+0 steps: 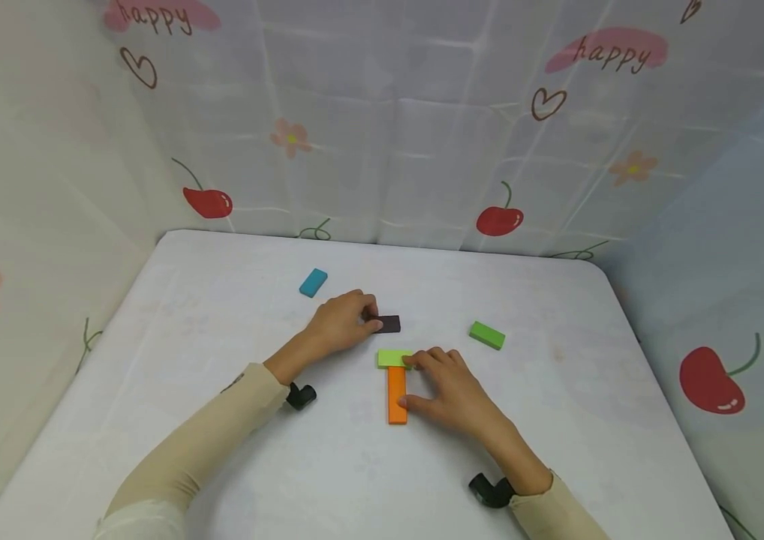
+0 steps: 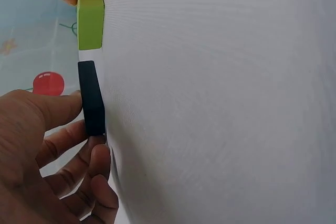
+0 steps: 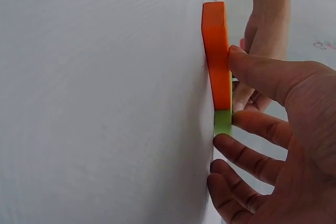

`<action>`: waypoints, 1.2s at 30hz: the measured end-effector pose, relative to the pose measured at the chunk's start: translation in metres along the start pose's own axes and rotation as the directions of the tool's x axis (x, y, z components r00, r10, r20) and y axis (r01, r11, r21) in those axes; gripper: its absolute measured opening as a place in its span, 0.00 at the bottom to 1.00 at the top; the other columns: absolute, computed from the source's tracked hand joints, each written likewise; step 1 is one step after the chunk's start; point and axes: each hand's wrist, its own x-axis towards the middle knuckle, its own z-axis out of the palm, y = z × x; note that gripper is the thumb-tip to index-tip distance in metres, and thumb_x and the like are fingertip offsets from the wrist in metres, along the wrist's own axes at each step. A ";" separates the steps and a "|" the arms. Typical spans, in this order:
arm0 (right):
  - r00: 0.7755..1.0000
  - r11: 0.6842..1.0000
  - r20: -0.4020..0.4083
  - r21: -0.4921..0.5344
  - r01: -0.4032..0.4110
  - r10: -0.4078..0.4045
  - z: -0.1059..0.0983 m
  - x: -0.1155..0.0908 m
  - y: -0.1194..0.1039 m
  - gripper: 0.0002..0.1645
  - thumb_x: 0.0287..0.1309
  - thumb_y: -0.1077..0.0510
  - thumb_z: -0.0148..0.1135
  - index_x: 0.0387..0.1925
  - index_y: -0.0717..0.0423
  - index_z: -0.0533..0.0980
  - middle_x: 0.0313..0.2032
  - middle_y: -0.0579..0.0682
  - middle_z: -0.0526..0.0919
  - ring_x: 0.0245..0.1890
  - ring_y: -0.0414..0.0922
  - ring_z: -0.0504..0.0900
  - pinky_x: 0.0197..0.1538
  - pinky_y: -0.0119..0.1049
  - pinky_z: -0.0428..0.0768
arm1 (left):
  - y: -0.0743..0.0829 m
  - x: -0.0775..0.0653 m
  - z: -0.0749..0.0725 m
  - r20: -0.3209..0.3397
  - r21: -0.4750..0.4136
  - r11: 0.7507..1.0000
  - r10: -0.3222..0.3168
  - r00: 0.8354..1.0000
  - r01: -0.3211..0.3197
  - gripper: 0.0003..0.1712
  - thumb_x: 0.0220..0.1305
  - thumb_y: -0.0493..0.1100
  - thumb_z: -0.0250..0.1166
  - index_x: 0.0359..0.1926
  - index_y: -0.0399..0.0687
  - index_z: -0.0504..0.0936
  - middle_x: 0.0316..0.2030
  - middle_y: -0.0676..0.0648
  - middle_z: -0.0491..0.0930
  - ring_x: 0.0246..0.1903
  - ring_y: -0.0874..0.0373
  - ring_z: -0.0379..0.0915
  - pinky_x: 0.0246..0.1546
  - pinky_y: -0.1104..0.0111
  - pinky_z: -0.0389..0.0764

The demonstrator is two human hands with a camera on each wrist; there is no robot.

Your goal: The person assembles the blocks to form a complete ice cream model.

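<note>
Nearest, via the head cam, I see the orange block (image 1: 397, 396) on the white counter (image 1: 355, 480). R hand (image 1: 452, 394) is beside it, grip apart, thumb touching orange, index finger on the lime block (image 1: 391, 358), which lies crosswise against orange's far end. Beyond, L hand (image 1: 341, 322) has its grip clamped on the dark block (image 1: 391, 324). Farther: green block (image 1: 487, 335) on R, then blue block (image 1: 313, 283) on L.

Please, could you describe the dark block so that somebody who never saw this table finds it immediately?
On the white table, find the T formed by a lime-green block and an orange block. Just beyond the T's crossbar, the person's left hand pinches the dark block. Unlike those two bright blocks, it looks almost black.
</note>
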 end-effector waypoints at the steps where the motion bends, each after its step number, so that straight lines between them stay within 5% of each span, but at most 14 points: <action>1: 1.000 1.000 -0.001 0.001 0.000 0.000 0.000 0.000 0.000 0.36 0.57 0.41 0.82 0.65 0.44 0.80 0.60 0.45 0.83 0.56 0.46 0.72 0.62 0.48 0.77 | 0.000 0.000 0.000 0.001 0.003 1.000 0.005 1.000 -0.005 0.10 0.74 0.56 0.70 0.46 0.58 0.86 0.43 0.54 0.83 0.38 0.58 0.79 0.40 0.62 0.80; 36: 1.000 0.999 -0.001 0.035 0.012 -0.012 -0.001 0.000 0.001 0.35 0.56 0.43 0.82 0.63 0.44 0.80 0.59 0.45 0.83 0.54 0.44 0.71 0.59 0.45 0.76 | 0.015 -0.004 0.003 0.073 -0.070 0.995 0.070 0.995 -0.065 0.09 0.72 0.56 0.73 0.41 0.59 0.86 0.39 0.55 0.84 0.37 0.58 0.77 0.39 0.64 0.77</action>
